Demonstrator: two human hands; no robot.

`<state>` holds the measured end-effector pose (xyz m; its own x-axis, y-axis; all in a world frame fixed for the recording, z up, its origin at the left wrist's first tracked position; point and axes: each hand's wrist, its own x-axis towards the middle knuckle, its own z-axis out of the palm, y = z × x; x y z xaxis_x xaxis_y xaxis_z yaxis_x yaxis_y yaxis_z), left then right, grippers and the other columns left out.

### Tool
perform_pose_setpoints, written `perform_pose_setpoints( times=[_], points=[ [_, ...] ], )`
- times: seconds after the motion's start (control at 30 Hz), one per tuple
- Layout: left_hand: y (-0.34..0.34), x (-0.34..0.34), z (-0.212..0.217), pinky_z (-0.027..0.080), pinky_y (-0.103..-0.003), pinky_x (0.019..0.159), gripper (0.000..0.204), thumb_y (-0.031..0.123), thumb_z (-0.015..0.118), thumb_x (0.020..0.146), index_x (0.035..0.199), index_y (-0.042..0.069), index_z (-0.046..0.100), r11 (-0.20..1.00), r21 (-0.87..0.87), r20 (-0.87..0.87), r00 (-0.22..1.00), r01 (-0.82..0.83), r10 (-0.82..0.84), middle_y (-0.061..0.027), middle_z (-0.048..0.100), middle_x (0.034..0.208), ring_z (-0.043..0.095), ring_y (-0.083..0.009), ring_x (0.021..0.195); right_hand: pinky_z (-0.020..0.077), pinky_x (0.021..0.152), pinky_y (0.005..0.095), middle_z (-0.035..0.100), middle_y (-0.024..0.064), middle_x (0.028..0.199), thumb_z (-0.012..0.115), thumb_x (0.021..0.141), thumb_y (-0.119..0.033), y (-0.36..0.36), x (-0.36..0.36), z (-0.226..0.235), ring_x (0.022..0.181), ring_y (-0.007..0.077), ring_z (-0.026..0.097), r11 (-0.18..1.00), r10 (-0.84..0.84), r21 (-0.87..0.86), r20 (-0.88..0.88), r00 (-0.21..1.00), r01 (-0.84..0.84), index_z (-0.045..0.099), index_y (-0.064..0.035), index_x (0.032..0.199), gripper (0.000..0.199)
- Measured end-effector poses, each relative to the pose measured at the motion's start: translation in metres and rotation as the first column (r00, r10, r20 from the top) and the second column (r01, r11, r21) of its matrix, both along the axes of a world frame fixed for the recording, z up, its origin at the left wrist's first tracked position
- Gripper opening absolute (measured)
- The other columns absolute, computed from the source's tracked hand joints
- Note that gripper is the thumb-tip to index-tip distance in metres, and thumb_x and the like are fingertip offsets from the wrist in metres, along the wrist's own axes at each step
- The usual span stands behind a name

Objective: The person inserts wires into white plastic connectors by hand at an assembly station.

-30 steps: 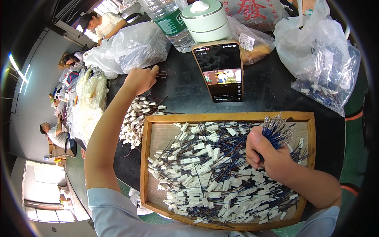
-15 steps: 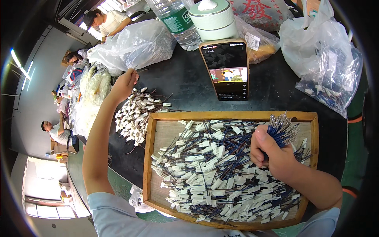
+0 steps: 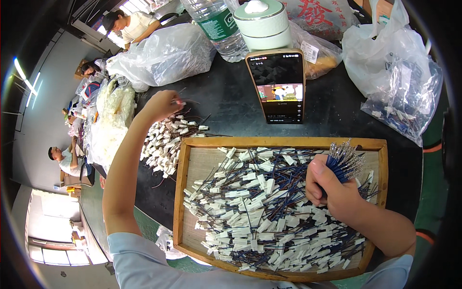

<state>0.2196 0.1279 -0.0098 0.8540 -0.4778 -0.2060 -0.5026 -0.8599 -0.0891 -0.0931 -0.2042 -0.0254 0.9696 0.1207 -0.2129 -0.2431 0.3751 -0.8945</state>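
Observation:
My right hand (image 3: 334, 190) is closed round a thick bundle of blue wires (image 3: 344, 164), their silvery metal ends fanning out above the thumb. It rests over the right side of a wooden tray (image 3: 284, 141) heaped with white plastic connectors (image 3: 260, 197) on dark blue and brown wires. Out at the left, my left hand (image 3: 162, 106) hangs just above a pile of white connectors with brown wires (image 3: 166, 144) lying on the table. Its fingers are pinched together, and thin brown wires stick out past the fingertips; how many they hold is hard to see.
Beyond the tray a phone (image 3: 278, 91) leans against a pale green lidded container (image 3: 262, 26), beside a large water bottle (image 3: 219, 29). Clear plastic bags stand at the back left (image 3: 166, 55) and right (image 3: 394, 72). Another person (image 3: 127, 26) sits at the far left.
My left hand has come down and to the right, closer over the loose connector pile, still pinching thin wires. My right hand with the blue bundle has hardly moved.

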Motion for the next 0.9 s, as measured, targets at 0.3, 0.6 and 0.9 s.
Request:
perform_pose_setpoints(
  times=[0.3, 0.6, 0.9],
  points=[
    [-0.060, -0.023, 0.003, 0.042, -0.026, 0.058, 0.020, 0.020, 0.061, 0.088, 0.098, 0.003, 0.063, 0.874, -0.462, -0.177, 0.951, 0.148, -0.255, -0.0070, 0.062, 0.070, 0.052, -0.0105, 0.061, 0.0325, 0.045, 0.0237, 0.042, -0.0022, 0.056, 0.048, 0.097, -0.021, -0.003, 0.000, -0.002, 0.048, 0.0063, 0.037, 0.997, 0.035, 0.074, -0.002, 0.999, -0.035, 0.044, -0.0095, 0.075, 0.025],
    [-0.084, -0.034, -0.006, 0.047, -0.040, 0.061, 0.047, 0.048, 0.059, 0.083, 0.073, 0.004, 0.069, 0.996, -0.018, 0.037, 0.996, -0.083, 0.084, -0.0157, 0.062, 0.065, 0.063, -0.0309, 0.067, 0.0323, 0.045, 0.0234, 0.041, -0.0029, 0.055, 0.048, 0.097, -0.023, -0.002, -0.001, 0.001, 0.048, 0.0060, 0.037, 0.999, 0.013, 0.042, -0.020, 1.000, -0.012, 0.044, -0.0099, 0.074, 0.027],
    [-0.047, -0.049, 0.018, 0.033, -0.029, 0.043, 0.030, 0.029, 0.047, 0.085, 0.070, 0.005, 0.056, 0.803, -0.559, -0.355, 0.935, -0.206, -0.007, -0.0064, 0.050, 0.055, 0.042, -0.0132, 0.043, 0.0334, 0.045, 0.0221, 0.044, -0.0013, 0.056, 0.049, 0.096, -0.020, -0.001, -0.002, -0.004, 0.048, 0.0074, 0.042, 0.994, -0.040, 0.101, -0.038, 0.998, 0.044, 0.045, -0.0086, 0.074, 0.025]
  ],
)
